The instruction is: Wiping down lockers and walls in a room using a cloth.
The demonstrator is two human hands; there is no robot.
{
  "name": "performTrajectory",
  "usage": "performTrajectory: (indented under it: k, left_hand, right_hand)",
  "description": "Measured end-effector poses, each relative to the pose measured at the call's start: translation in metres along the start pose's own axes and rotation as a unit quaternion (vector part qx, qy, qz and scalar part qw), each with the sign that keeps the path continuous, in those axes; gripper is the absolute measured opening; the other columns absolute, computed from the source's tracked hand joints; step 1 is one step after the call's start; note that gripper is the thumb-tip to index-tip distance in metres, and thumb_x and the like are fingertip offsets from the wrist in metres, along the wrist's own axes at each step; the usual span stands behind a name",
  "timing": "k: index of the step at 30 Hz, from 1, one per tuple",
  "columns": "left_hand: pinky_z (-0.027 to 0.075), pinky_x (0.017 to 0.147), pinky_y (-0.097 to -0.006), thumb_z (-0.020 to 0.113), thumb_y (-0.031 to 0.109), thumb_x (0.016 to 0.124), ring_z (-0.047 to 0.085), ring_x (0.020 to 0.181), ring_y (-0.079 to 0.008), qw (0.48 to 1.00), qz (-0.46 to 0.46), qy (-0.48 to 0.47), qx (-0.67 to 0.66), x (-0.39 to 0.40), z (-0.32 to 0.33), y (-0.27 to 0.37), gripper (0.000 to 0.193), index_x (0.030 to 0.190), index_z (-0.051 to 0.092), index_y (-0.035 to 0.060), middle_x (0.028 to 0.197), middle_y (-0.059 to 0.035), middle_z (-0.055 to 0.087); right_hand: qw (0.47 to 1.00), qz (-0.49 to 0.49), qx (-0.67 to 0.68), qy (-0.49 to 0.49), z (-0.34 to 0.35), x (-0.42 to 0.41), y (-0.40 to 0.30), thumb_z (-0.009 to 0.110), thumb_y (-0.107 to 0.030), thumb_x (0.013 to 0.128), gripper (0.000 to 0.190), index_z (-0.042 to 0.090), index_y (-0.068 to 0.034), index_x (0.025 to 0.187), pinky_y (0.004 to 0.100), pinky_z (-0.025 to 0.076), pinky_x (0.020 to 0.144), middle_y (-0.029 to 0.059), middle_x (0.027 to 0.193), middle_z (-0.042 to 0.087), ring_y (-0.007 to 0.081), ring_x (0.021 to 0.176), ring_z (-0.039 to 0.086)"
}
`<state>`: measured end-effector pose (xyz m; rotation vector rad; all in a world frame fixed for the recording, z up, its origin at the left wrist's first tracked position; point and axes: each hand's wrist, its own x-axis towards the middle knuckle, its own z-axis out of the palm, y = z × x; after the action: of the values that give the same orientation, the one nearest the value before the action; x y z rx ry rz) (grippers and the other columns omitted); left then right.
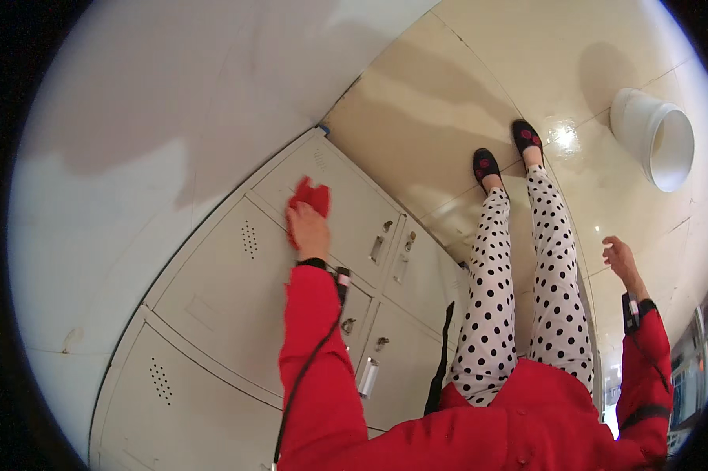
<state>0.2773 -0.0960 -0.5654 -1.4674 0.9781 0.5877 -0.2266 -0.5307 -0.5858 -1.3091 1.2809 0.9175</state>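
Observation:
My left hand [310, 231] presses a red cloth [314, 197] against the front of a grey metal locker cabinet [348, 182]. The cloth lies beside the seam between two locker doors, and the palm hides part of it. Small vent holes [248, 239] are punched in the door to the left of this hand. To the right of the cloth, the same door carries a key lock [387, 225] and a recessed handle [377, 249]. My right hand [621, 259] hangs out to the side above the floor, fingers loosely curled and apart, with nothing visible in it.
A white plastic bucket [628, 129] stands on the glossy tiled floor [472, 76], off to the upper right. A pale wall [154, 135] adjoins the cabinet's left side. A cable [307, 377] runs along my left sleeve. My feet stand near the cabinet's base.

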Motion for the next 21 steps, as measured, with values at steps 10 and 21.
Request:
performTrajectory:
  k: [10,21]
  left_hand:
    - [0.019,0.095,-0.0474,0.045,0.023,0.078,0.034,0.116,-0.0259,0.981,0.083,0.017,-0.177,-0.05,-0.023,0.025,0.033,0.103,0.052,0.0027,0.118,-0.0135,0.044]
    - [0.022,0.093,-0.0492,0.039,0.02,0.08,0.037,0.113,-0.0265,0.995,0.023,-0.087,-0.031,0.011,-0.043,-0.032,0.035,0.108,0.051,0.0027,0.113,-0.0117,0.048]
  right_hand:
    - [0.999,0.023,-0.012,-0.036,0.013,0.01,0.036,0.048,-0.006,0.071,0.026,0.05,-0.001,0.096,0.0253,0.044,0.05,0.0076,0.062,0.052,0.0138,0.052,0.052]
    - [0.999,-0.032,0.03,0.009,0.009,0.047,-0.02,0.043,-0.008,0.074,0.025,0.051,-0.002,0.096,0.0237,0.043,0.049,0.0047,0.064,0.052,0.0112,0.053,0.051]
